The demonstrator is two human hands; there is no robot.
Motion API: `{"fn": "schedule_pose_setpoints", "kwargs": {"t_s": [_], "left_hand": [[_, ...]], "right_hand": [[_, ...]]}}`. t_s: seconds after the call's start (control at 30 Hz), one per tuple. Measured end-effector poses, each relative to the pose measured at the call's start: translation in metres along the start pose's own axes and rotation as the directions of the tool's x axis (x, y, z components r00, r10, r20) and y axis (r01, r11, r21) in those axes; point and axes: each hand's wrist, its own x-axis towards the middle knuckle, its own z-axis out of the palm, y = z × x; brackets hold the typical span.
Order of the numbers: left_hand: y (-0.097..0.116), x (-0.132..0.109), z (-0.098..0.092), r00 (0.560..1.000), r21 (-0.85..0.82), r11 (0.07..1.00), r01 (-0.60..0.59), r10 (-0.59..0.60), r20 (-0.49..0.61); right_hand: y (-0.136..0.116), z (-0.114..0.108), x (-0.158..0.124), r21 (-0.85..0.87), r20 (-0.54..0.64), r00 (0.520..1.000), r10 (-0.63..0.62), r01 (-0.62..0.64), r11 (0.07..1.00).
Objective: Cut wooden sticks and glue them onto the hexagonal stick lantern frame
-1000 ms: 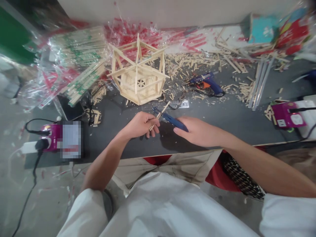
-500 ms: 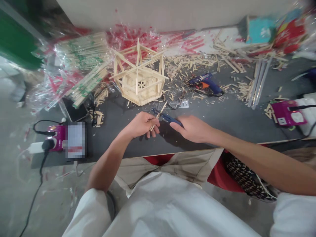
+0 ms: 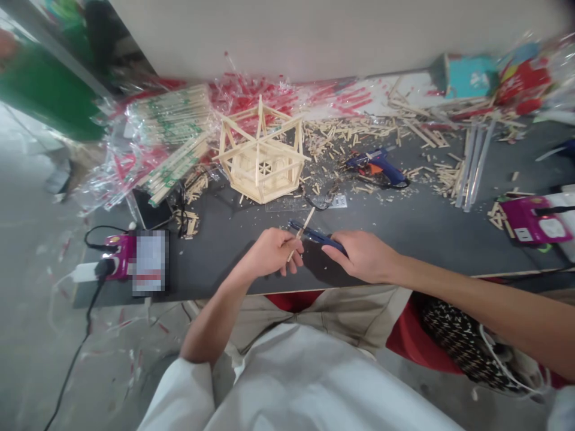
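Note:
My left hand (image 3: 271,254) is closed in a pinch on a thin wooden stick (image 3: 302,230) that points up and to the right. My right hand (image 3: 362,257) is wrapped round the handles of blue cutting pliers (image 3: 314,234), whose jaws meet the stick near its middle. Both hands hover over the near part of the dark grey table (image 3: 404,227). Just beyond them stands a hexagonal frame built of wooden sticks (image 3: 261,154).
A blue glue gun (image 3: 376,165) lies behind my right hand amid several cut stick bits. Packs of chopsticks in plastic (image 3: 173,134) lie at the back left. Purple power strips (image 3: 530,218) sit at both table ends. Clear glue sticks (image 3: 472,161) lie at the right.
The view has shifted, so the table sits lower and further right in frame. Both hands keep the same grip on stick and pliers, slightly closer to the table's near edge.

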Motion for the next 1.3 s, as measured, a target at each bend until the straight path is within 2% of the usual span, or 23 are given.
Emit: {"fn": "schedule_pose_setpoints", "kwargs": {"t_s": [0.17, 0.43, 0.63, 0.8, 1.03, 1.3], "left_hand": [[0.002, -0.001, 0.009, 1.0, 0.004, 1.0, 0.002, -0.002, -0.011], [0.002, 0.007, 0.014, 0.999, 0.053, 0.998, -0.019, 0.021, -0.041], [-0.007, 0.012, 0.015, 0.996, 0.08, 0.997, 0.021, -0.014, -0.083], [0.0, 0.006, 0.017, 0.995, 0.066, 0.997, 0.051, -0.045, -0.086], [0.015, -0.004, 0.021, 0.99, 0.162, 0.987, -0.016, 0.038, -0.134], [0.016, -0.012, 0.022, 0.991, 0.162, 0.987, -0.014, 0.035, -0.129]], "right_hand": [[0.004, 0.0, -0.007, -0.021, 0.025, 1.0, 0.007, -0.006, 1.0], [0.012, -0.002, -0.003, 0.004, -0.02, 1.0, 0.013, -0.013, 1.0], [0.003, -0.003, -0.004, -0.059, -0.011, 0.994, 0.113, -0.113, 0.992], [0.003, -0.002, -0.008, -0.029, -0.022, 0.992, 0.122, -0.123, 0.992], [0.011, 0.003, -0.01, 0.137, -0.044, 0.991, 0.126, -0.119, 0.983], [0.007, 0.005, -0.012, 0.044, -0.043, 0.996, 0.084, -0.082, 0.996]]}}
